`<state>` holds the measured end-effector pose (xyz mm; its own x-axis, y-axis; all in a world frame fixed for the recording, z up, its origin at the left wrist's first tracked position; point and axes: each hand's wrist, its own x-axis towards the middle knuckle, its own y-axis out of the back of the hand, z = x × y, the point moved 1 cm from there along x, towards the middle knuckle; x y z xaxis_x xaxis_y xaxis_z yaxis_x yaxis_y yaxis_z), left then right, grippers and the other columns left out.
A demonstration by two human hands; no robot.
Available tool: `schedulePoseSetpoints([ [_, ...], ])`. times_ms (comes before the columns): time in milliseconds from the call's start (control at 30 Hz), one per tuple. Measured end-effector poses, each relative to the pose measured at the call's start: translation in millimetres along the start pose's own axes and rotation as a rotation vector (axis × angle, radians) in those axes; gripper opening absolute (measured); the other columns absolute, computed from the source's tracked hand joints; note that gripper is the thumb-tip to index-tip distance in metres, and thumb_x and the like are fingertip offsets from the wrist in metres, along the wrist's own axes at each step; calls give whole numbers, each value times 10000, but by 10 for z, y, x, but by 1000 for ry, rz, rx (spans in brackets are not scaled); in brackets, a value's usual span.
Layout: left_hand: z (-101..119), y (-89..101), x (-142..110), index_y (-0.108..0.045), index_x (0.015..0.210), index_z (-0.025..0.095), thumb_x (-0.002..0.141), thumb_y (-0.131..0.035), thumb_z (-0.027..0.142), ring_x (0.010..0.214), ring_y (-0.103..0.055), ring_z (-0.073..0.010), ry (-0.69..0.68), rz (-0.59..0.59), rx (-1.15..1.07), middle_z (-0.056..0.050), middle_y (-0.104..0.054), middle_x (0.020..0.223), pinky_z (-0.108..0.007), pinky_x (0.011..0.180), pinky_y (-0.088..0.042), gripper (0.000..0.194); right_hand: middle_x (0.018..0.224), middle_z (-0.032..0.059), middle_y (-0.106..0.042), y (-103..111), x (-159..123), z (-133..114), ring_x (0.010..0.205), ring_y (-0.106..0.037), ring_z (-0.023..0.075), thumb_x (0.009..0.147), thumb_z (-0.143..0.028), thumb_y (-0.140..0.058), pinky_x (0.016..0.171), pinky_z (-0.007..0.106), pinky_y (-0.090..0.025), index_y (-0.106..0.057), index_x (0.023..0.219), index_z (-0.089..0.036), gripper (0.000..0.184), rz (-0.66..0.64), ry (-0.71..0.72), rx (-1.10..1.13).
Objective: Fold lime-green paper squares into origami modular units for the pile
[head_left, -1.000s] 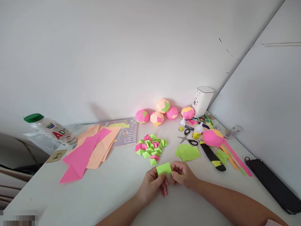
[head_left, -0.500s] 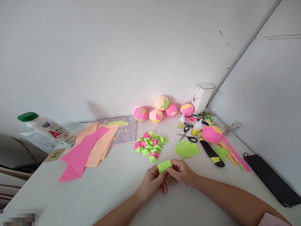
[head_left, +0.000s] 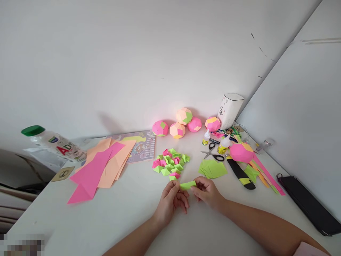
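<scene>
A small green paper piece, looking like a narrow folded strip, is stretched between my two hands above the white table. My left hand pinches its left end, the lower fingers curled loosely beneath. At the other end, my right hand grips it between thumb and fingers. Just beyond lies a heap of small folded green and pink paper pieces. Flat green paper squares are stacked past my right hand.
Scissors, glue bottles and a black-and-yellow cutter lie at right, near a black case. Paper balls line the wall. Pink sheets and a tilted bottle are at left.
The green paper has turned from a broader rectangle into a narrower strip. My left thumb has shifted from its lower edge to its left end.
</scene>
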<state>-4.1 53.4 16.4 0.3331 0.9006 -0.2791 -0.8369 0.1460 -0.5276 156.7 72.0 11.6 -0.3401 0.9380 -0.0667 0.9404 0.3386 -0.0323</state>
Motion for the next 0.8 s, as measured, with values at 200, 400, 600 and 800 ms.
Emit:
schedulePoseSetpoints([
  [200,12,3,3,-368,918,211,843,-480,424,465,-581,-131,-13,-56,21,15,-582,682,-223,351,-455,252,553,-46,-512,-2,17,20,436,-483,78,760,-329,-627,422,199,-393,-556,767,-158,186,13,15,-36],
  [400,2,12,10,-399,954,191,850,-500,356,481,-570,-119,-14,-56,32,7,-568,710,-236,376,-475,220,597,-29,-546,-6,10,8,453,-500,79,761,-312,-627,435,202,-410,-581,774,-153,166,8,16,-23],
  [600,-25,41,19,-429,968,176,826,-546,315,500,-575,-124,-14,-91,26,-4,-562,735,-239,381,-476,231,611,-20,-569,0,13,31,449,-501,77,760,-300,-630,424,197,-404,-599,783,-150,155,15,33,-16],
  [800,-23,55,20,-461,986,167,833,-533,302,519,-583,-132,-23,-144,1,-21,-567,760,-246,392,-482,217,589,-22,-567,5,26,54,441,-492,77,746,-302,-646,422,200,-405,-611,776,-151,158,34,31,-10],
])
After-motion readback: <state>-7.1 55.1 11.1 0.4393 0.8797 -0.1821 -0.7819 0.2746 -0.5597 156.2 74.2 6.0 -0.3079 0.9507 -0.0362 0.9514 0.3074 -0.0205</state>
